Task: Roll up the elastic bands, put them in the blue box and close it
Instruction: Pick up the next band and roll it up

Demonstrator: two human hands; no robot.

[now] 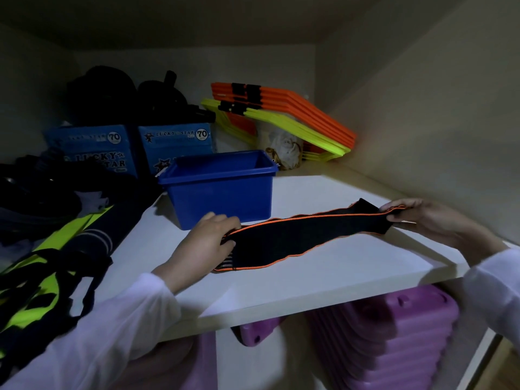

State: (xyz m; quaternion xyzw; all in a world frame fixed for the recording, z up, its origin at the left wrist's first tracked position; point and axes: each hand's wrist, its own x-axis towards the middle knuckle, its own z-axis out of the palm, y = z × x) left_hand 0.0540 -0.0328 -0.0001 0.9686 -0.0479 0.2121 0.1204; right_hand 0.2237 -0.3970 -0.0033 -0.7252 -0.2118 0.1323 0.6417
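A black elastic band (298, 237) with orange edging is stretched out flat just above the white shelf (323, 280). My left hand (208, 243) grips its near-left end, fingers curled over the fabric. My right hand (433, 220) pinches the far-right end between thumb and fingers. Behind the band stands the blue box (222, 190), uncovered, its inside mostly hidden from this angle. I see no lid.
Two blue "Lucky Star" cartons (177, 144) stand behind the box, with dark gear on top. Orange and yellow flat frames (284, 119) lean in the back corner. Neon-and-black fabric (42, 277) lies at left. Purple plastic pieces (394, 333) sit on the lower shelf.
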